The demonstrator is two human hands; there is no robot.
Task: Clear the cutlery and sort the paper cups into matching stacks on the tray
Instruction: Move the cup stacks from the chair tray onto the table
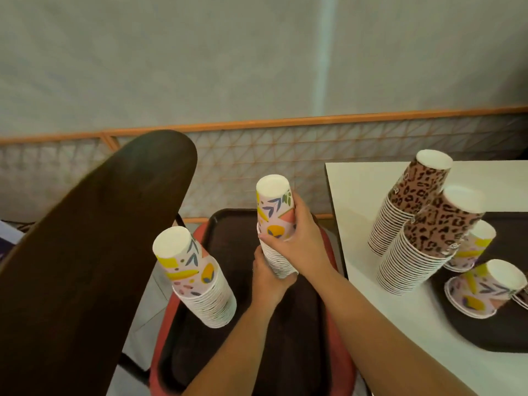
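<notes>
On the far left I see a big dark chair back [94, 252] that leans across the view. Just right of it stands a stack of flower cups [197, 277], upside down, on the near left part of a dark tray [228, 352]. The tray sits on a red seat [165, 332].

In the middle of the tray I hold a second flower stack [275, 224] with both hands. My left hand [270, 277] is low down, its fingers curled round the white rims near the bottom of the stack. My right hand [297, 238] is higher, its fingers and thumb wrapped round the painted top cup. Both hands are clamped on this stack. I cannot tell if the bottom of the stack touches the tray, because my left hand hides it.

To the right is a white bench [360, 281]. Two tall stacks of spotted brown cups stand on it, upside down, touching each other: the far spotted stack [411, 201] and the near spotted stack [428, 244]. Right of them a second dark tray [485, 332] lies on the bench. On it sit a far flower cup [471, 247] and a near flower cup [483, 287], both upside down. I see no cutlery clearly
</notes>
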